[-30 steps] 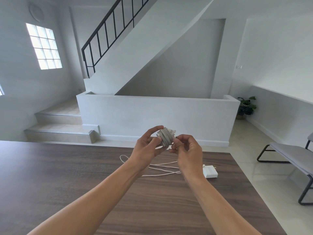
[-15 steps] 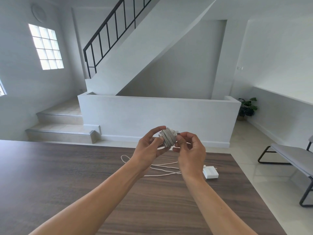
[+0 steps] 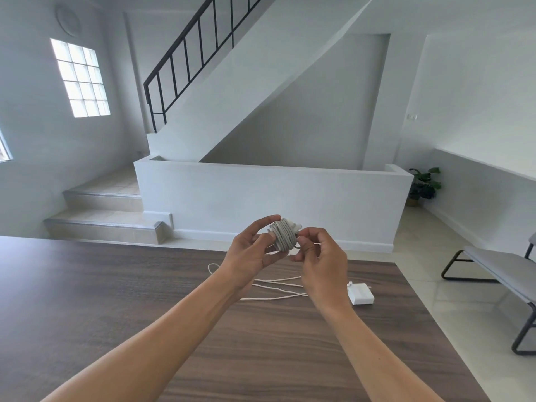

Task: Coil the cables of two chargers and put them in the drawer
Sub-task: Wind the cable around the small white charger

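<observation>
Above the dark wooden table (image 3: 121, 288), my left hand (image 3: 251, 252) holds a grey-white charger with its cable wound tightly around it, the coiled charger (image 3: 283, 235). My right hand (image 3: 320, 261) pinches the cable end at the bundle's right side. A second charger, a white square adapter (image 3: 361, 293), lies on the table behind my right wrist. Its loose white cable (image 3: 272, 284) trails left in long loops, partly hidden by my hands. No drawer is in view.
The table's right edge runs diagonally past the adapter, with tiled floor beyond. A grey bench with black legs (image 3: 499, 271) stands at the right. Steps, a low white wall and a potted plant (image 3: 425, 184) lie further back.
My hands and the coiled charger have stayed in nearly the same place. The right fingers have shifted slightly on the cable end at the bundle's side.
</observation>
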The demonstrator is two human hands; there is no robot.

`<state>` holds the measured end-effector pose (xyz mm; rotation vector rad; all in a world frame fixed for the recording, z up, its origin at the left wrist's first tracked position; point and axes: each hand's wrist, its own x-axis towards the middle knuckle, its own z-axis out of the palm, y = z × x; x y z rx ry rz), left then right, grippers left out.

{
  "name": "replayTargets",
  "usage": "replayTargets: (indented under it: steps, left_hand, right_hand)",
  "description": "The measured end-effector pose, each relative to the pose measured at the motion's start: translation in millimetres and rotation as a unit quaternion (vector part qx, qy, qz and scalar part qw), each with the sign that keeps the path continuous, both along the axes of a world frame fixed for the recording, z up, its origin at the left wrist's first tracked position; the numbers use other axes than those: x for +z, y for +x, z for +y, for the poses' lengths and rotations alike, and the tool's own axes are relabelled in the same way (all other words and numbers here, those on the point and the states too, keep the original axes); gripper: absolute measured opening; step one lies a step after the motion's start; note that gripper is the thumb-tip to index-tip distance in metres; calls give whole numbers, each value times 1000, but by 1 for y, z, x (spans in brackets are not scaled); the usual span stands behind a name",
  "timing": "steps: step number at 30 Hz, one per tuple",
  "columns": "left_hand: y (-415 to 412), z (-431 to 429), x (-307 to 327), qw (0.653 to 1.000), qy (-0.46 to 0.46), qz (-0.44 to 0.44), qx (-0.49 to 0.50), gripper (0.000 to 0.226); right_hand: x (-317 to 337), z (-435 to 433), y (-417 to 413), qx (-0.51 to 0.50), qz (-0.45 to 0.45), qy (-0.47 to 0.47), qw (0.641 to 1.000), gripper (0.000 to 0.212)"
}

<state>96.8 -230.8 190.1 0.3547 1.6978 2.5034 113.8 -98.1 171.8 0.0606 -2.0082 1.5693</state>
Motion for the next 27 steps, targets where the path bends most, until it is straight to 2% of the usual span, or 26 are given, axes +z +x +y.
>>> replayTargets:
  steps: [5, 8, 15, 21, 27]
  left_hand:
    - [1, 3, -2, 1000, 23, -8, -12, 30]
    - [-1, 5, 1, 1000, 24, -7, -7, 30]
    - [-4, 4, 3, 999, 25, -23, -19, 29]
    - [-4, 4, 0, 998, 8, -51, -20, 27]
    - [-4, -1, -1, 998, -3, -56, -29, 28]
  right_hand:
    - [-8, -5, -2, -12, 46, -1, 999, 25]
    - [-14, -7, -1, -27, 67, 14, 997, 17]
    - [-14, 2, -3, -28, 93, 2, 995, 31]
    - [-16, 12, -6, -29, 138, 57, 988, 32]
    - [-10, 23, -10, 5, 78, 63, 995, 25]
